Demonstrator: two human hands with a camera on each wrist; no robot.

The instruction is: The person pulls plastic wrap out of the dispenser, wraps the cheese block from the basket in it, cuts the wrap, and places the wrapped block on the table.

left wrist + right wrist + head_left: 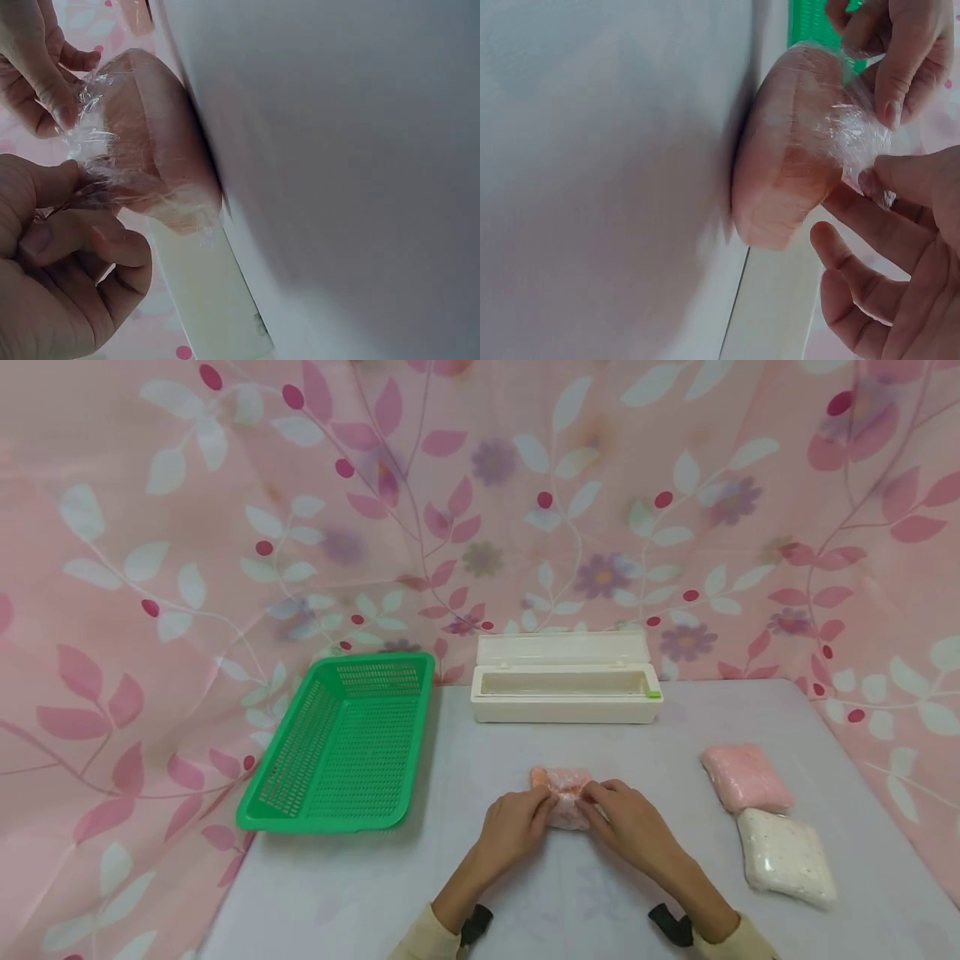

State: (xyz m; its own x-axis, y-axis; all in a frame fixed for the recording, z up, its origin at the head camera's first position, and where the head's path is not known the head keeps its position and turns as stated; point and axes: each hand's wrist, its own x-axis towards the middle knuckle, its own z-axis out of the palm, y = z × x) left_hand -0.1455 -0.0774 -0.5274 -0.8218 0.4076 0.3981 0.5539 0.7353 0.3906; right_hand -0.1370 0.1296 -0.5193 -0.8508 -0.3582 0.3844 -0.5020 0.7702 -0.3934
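A peach-pink, rounded bundle [567, 815] [169, 127] [769, 169] sits on the table in front of me, covered in clear cling film [94, 142] [855, 139]. The film is gathered into a crinkled bunch on top. My left hand [513, 821] [67, 262] pinches the bunched film between thumb and index finger on the left side. From the right, my right hand [636, 827] [907, 247] pinches the film too, its other fingers loosely bent. Thumbs of both hands are close together over the bundle.
A green plastic basket [411, 793] stands at the left. Behind the bundle is a long white box [566, 711] with its lid raised and a small green tab. On the right lie a pink film-wrapped pack [747, 778] and a white one [786, 857]. Flowered cloth hangs behind.
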